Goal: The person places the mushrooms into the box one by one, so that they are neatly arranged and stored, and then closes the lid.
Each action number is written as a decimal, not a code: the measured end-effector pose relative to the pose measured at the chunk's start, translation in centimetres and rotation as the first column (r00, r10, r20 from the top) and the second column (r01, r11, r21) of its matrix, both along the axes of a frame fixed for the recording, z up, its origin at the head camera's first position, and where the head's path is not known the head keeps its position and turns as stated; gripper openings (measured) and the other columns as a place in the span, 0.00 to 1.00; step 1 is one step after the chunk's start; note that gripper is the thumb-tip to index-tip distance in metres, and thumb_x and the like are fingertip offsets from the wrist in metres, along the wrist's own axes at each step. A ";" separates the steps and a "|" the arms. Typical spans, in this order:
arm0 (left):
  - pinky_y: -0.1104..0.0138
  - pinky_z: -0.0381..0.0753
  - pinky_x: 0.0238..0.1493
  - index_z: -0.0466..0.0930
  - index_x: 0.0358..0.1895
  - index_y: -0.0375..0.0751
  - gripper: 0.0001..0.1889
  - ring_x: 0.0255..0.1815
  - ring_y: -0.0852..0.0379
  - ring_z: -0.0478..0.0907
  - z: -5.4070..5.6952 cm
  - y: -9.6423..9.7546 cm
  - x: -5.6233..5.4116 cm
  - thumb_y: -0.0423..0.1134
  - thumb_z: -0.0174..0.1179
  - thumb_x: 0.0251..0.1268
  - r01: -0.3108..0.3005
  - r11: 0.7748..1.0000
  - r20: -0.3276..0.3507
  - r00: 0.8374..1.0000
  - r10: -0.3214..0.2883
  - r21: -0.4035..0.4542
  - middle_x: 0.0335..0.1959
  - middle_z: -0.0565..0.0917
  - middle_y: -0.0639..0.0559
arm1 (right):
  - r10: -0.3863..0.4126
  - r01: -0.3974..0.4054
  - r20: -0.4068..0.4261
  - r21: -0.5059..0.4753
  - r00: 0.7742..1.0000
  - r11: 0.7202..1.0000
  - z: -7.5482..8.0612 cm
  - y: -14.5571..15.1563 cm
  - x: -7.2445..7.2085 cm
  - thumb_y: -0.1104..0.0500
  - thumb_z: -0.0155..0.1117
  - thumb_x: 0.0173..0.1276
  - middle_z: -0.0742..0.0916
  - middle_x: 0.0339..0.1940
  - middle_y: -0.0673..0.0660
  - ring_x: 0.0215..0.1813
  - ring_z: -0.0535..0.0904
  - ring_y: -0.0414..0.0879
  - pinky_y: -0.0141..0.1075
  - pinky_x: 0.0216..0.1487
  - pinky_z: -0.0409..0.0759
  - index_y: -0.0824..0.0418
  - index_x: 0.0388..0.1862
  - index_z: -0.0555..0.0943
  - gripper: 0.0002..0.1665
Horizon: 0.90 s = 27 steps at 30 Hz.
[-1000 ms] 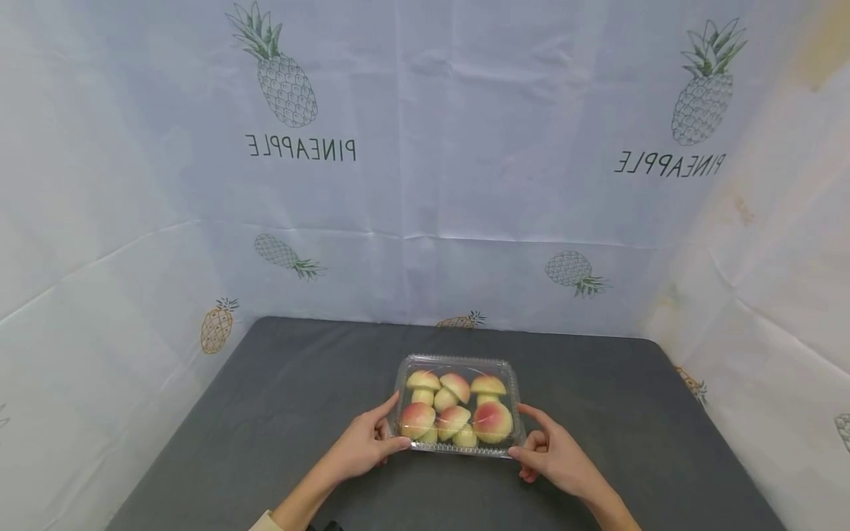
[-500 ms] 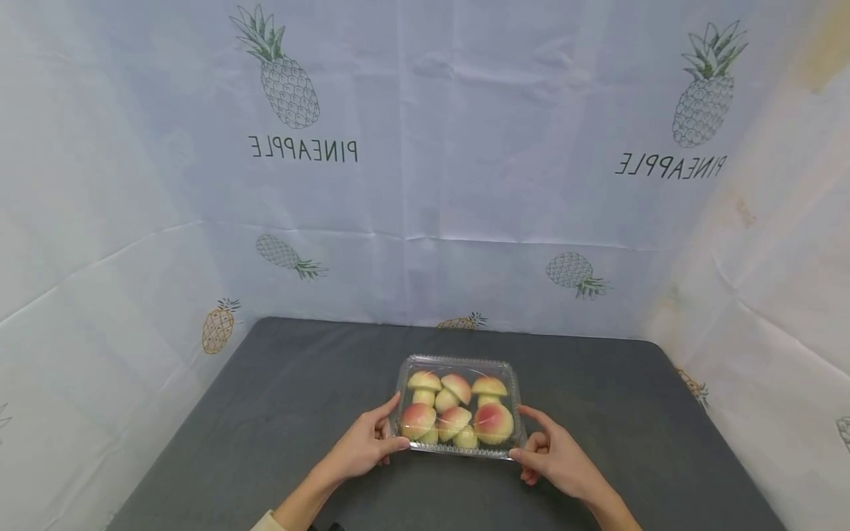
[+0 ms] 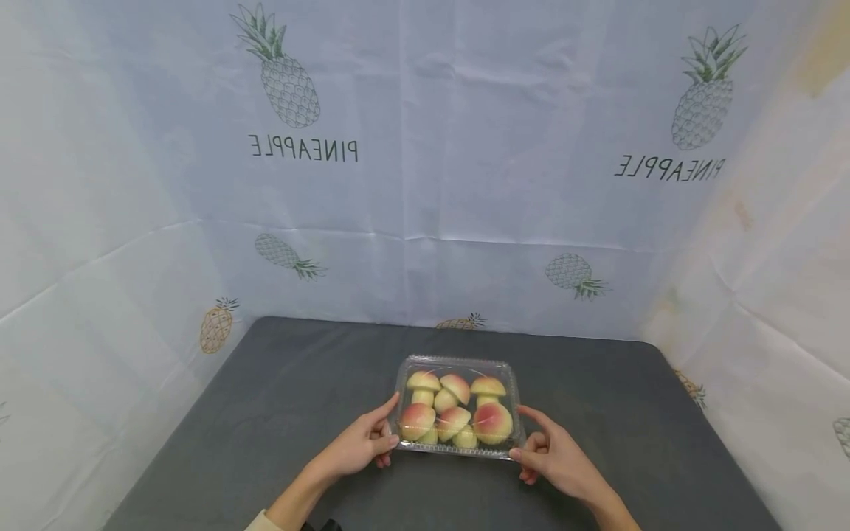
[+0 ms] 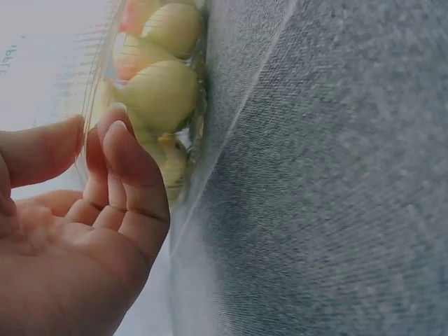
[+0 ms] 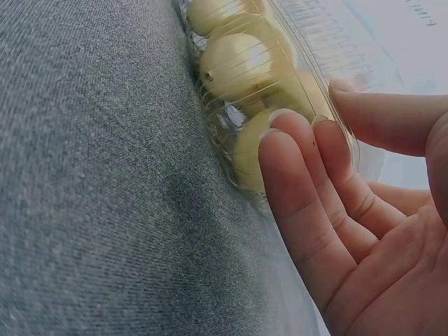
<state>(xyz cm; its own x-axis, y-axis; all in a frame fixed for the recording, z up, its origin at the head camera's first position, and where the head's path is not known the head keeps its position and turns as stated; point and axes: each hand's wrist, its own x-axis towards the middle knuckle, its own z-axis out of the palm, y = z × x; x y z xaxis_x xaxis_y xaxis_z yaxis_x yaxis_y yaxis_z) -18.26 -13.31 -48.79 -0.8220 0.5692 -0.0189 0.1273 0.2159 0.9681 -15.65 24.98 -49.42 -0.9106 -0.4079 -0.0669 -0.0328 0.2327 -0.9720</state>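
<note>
A clear plastic clamshell container [image 3: 458,361] sits on the dark cloth-covered table, lid down. Inside lie several mushroom-shaped pieces [image 3: 493,422], yellow with pinkish-red caps. At its near left corner my left hand [image 3: 358,445] pinches the rim, index finger along the left side. The left wrist view puts the left thumb [image 4: 49,150] right at the rim, with curled fingers on its other side. My right hand [image 3: 556,456] pinches the near right corner the same way. In the right wrist view the right thumb [image 5: 385,119] presses on the rim from above.
The grey table [image 3: 299,383] extends around the container on all sides. Behind it hangs a white curtain [image 3: 491,184] printed with pineapples, and more curtain encloses the left and right sides. A small black object [image 3: 330,525] shows by the left wrist.
My left thumb has drawn slightly left along the near corner, and the left forearm has shifted a little left. The container and my right hand have stayed in place.
</note>
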 end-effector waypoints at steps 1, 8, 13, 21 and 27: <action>0.65 0.84 0.28 0.43 0.80 0.28 0.39 0.23 0.55 0.79 0.0 0.0 0.0 0.30 0.56 0.75 0.001 1.000 0.001 1.000 -0.001 0.002 0.25 0.75 0.51 | 0.002 -0.002 -0.001 -0.003 1.000 1.000 0.0 0.0 0.0 0.61 0.67 0.72 0.84 0.30 0.72 0.26 0.85 0.50 0.50 0.31 0.88 0.72 0.80 0.48 0.49; 0.66 0.82 0.25 0.43 0.80 0.28 0.38 0.22 0.56 0.76 0.1 0.2 0.1 0.27 0.53 0.74 -0.019 0.999 0.032 0.999 0.018 0.028 0.24 0.75 0.49 | 0.012 -0.012 -0.011 -0.009 1.000 1.000 -0.1 0.1 0.0 0.61 0.67 0.73 0.84 0.30 0.73 0.26 0.85 0.49 0.50 0.32 0.88 0.73 0.80 0.48 0.49; 0.65 0.80 0.23 0.42 0.80 0.28 0.37 0.22 0.55 0.74 0.0 0.3 0.3 0.27 0.51 0.74 -0.040 0.998 0.041 0.998 0.038 0.041 0.24 0.74 0.48 | 0.018 -0.018 -0.013 -0.008 1.000 1.000 -0.1 0.1 0.0 0.60 0.67 0.73 0.83 0.30 0.73 0.26 0.85 0.49 0.50 0.31 0.88 0.73 0.80 0.48 0.49; 0.65 0.82 0.25 0.43 0.81 0.31 0.38 0.22 0.55 0.75 0.1 0.4 0.2 0.27 0.52 0.74 -0.054 0.998 0.064 0.997 0.053 0.014 0.24 0.74 0.49 | 0.020 -0.020 0.000 -0.016 1.000 1.000 0.0 0.0 0.0 0.60 0.67 0.73 0.83 0.30 0.73 0.26 0.85 0.49 0.50 0.32 0.88 0.73 0.80 0.47 0.50; 0.61 0.85 0.28 0.42 0.81 0.30 0.38 0.25 0.50 0.79 0.0 0.6 0.1 0.27 0.50 0.74 -0.064 0.998 0.074 0.995 0.063 0.014 0.26 0.76 0.48 | 0.025 -0.025 0.000 -0.025 1.000 0.999 0.0 0.0 -0.1 0.61 0.67 0.73 0.84 0.29 0.73 0.26 0.85 0.49 0.50 0.32 0.88 0.74 0.80 0.47 0.50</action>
